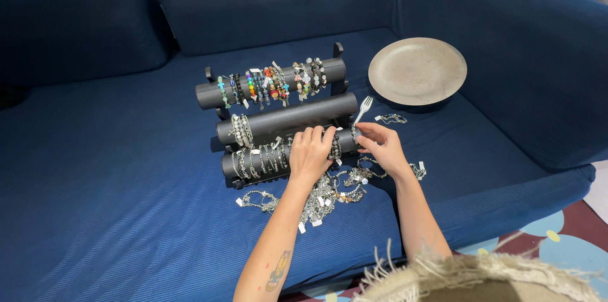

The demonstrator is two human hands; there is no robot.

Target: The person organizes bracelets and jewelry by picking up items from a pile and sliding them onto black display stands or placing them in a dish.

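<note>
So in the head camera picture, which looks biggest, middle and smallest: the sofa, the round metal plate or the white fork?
1. Sofa, biggest by far.
2. Round metal plate.
3. White fork, smallest.

Small white paper tags [277, 144] hang from the bracelets on the near bar of the dark three-bar stand, just left of the hands. More white tags [253, 71] dangle among the coloured bracelets on the far bar. A few small white tags [301, 228] lie with the loose bracelets on the sofa seat in front of the stand. Their print is too small to tell.
</note>
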